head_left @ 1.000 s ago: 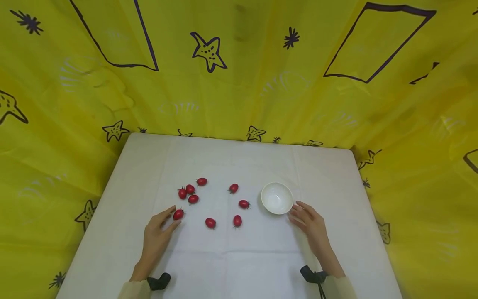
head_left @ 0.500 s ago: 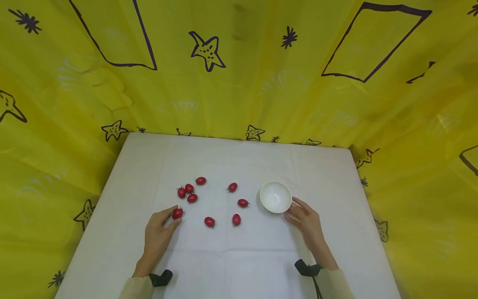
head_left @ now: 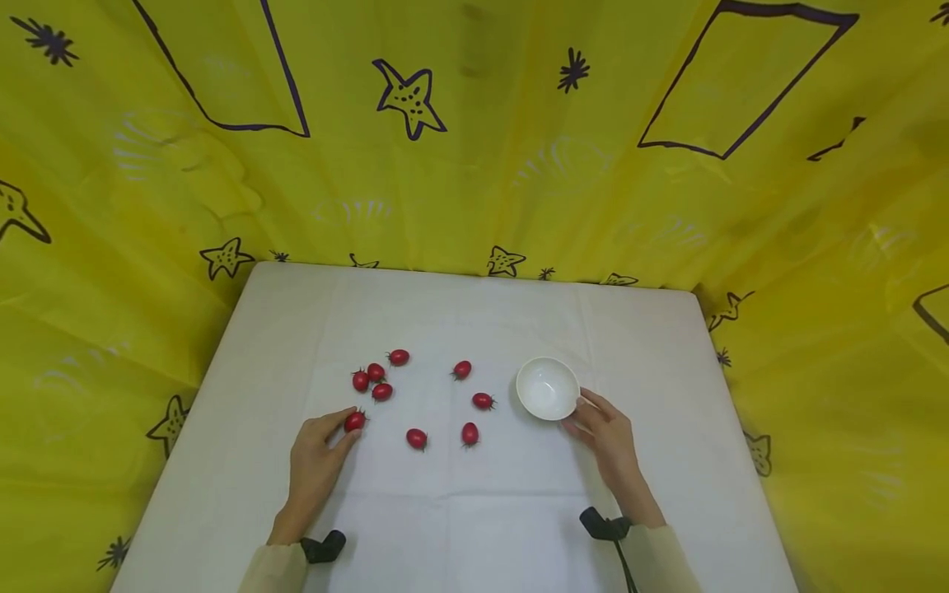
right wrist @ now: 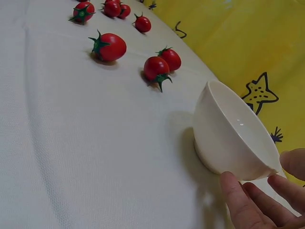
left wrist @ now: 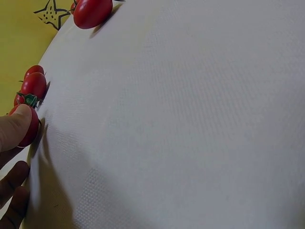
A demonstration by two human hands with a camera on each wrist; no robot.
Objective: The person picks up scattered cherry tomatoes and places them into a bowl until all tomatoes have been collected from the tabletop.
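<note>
My left hand (head_left: 315, 461) pinches a red cherry tomato (head_left: 355, 421) between thumb and fingers, at the left of the white-covered table. In the left wrist view the thumb (left wrist: 16, 126) presses on that tomato, beside its green stem end. An empty white bowl (head_left: 547, 389) stands right of the middle. My right hand (head_left: 611, 445) holds the bowl by its right side. Its fingertips touch the bowl's outer wall and rim in the right wrist view. Whether the bowl's base rests fully on the cloth is unclear.
Several cherry tomatoes lie in a cluster beyond my left hand, among them one tomato (head_left: 399, 357) at the back. Others are scattered between the hands, such as a tomato (head_left: 470, 434) near the centre. A yellow patterned curtain (head_left: 474, 165) borders the white table (head_left: 452, 527).
My right hand has shifted slightly left and taken firmer contact with the bowl's side. The left hand keeps its hold on the tomato, almost unmoved.
</note>
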